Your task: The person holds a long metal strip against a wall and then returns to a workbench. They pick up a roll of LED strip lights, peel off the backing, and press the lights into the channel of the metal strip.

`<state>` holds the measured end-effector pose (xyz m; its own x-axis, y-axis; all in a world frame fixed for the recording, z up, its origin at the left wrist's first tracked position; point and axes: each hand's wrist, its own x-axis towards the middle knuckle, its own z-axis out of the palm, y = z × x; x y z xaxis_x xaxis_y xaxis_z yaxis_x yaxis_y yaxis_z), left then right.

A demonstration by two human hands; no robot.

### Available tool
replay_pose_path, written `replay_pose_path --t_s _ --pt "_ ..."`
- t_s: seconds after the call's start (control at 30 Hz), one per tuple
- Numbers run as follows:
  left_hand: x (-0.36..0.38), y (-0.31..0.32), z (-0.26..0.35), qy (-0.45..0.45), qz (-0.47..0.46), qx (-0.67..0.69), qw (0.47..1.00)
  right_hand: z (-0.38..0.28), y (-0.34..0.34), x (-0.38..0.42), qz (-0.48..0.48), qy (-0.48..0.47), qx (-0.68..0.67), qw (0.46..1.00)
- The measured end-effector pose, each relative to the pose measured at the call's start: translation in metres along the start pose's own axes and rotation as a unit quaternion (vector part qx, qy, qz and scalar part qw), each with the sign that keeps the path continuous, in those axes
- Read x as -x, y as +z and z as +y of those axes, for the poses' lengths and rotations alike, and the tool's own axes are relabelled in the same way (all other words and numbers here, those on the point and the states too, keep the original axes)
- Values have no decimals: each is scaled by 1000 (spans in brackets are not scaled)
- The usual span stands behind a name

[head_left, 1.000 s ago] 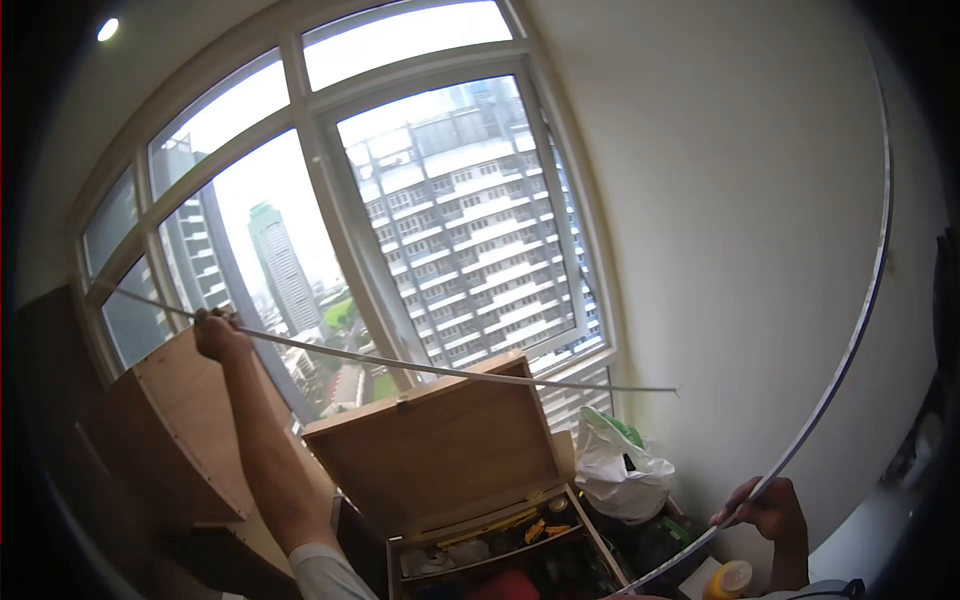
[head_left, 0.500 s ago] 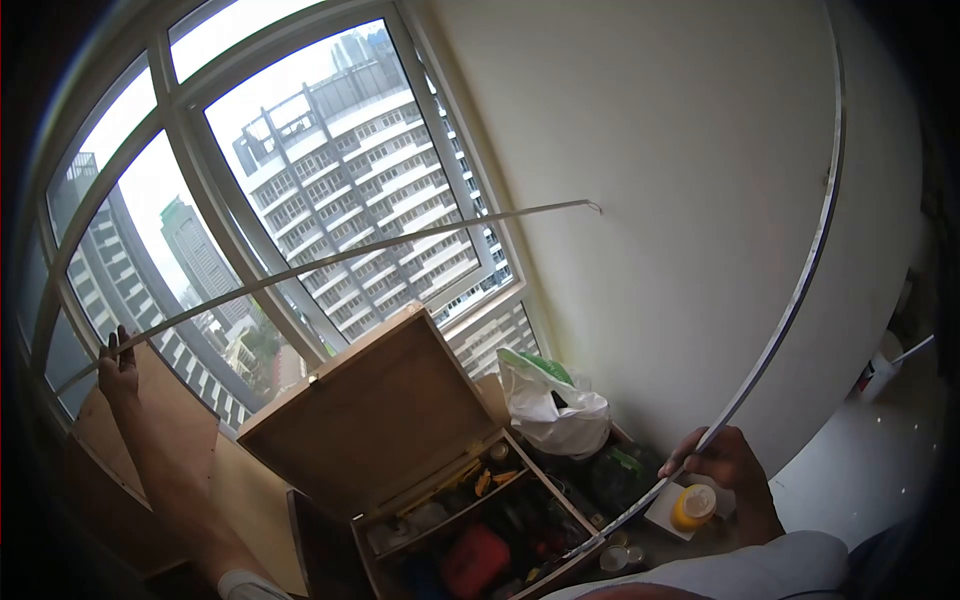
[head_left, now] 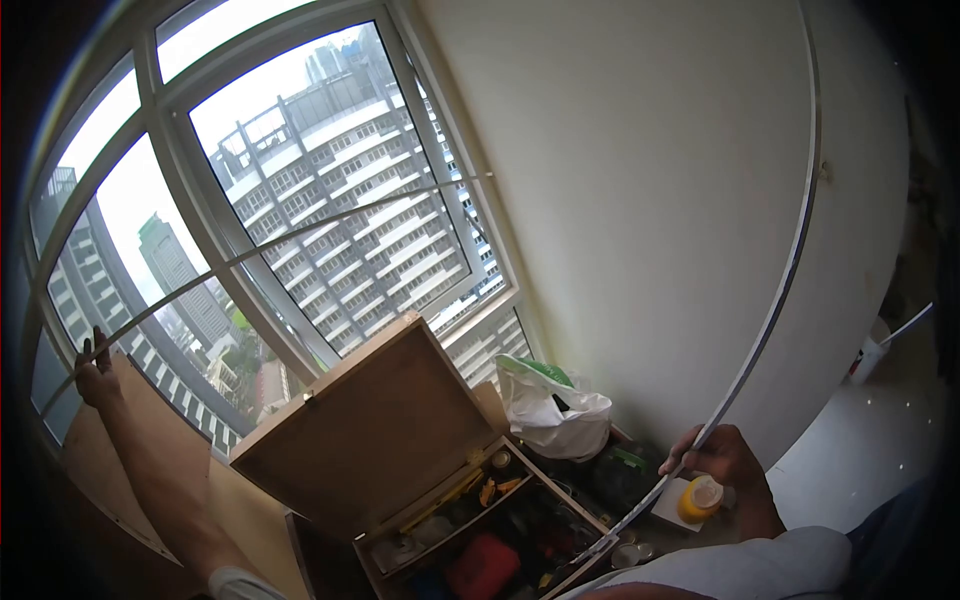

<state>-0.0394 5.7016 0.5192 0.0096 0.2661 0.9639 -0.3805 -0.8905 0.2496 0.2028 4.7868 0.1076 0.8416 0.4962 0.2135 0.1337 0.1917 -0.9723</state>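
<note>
My left hand [head_left: 98, 380] is raised at the far left with its fingers closed around a long, thin, light-coloured strip [head_left: 230, 262]. That strip runs across the front of the windows, and its far tip is by the window's right edge. At the lower right, my right hand [head_left: 728, 462] pinches a second long, narrow strip [head_left: 778, 305], grey and shiny. It rises along the wall past the top of the view, and its lower end reaches down over the open wooden toolbox [head_left: 578, 515]. Both strips look curved in this wide view.
The toolbox lid [head_left: 375, 435] stands open, with tools and a red item [head_left: 482, 566] inside. Behind it sits a white plastic bag [head_left: 555, 425]. A yellow container [head_left: 698, 502] stands beside my right hand. A wall [head_left: 640, 200] rises on the right, and a bucket [head_left: 870, 355] stands beyond.
The left strip's far tip has swung left, from in front of the wall to the window's edge. My left hand has shifted slightly left and down. The right hand keeps its grip.
</note>
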Motion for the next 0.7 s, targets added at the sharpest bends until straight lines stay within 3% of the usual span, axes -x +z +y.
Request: replay_pose_path --t_s 0.07,0.13,0.2,0.3,0.33,0.37,0.4,0.43,0.7 --pt "-1 15 -13 1 29 15 999 -4 19 -4 3 5 2 1000" --pt "-9 30 -25 -58 100 279 953 -3 37 -7 6 7 0 1000" --pt "7 69 -3 -64 203 278 937 3 49 -9 22 4 13 1000" --pt "-12 59 -48 -94 188 397 893 8 69 -9 39 13 28 999" --pt "-18 58 -73 -92 189 400 892 11 75 -10 40 10 28 999" --pt "-27 56 -106 -63 202 283 935 14 80 -11 38 5 26 999" --pt "-22 69 -88 -34 212 162 963 15 85 -11 35 1 23 999" --pt "-17 76 -65 -134 260 387 875 15 91 -12 36 1 24 999" --pt "5 108 -56 -158 268 435 845 5 127 -11 18 2 46 999"
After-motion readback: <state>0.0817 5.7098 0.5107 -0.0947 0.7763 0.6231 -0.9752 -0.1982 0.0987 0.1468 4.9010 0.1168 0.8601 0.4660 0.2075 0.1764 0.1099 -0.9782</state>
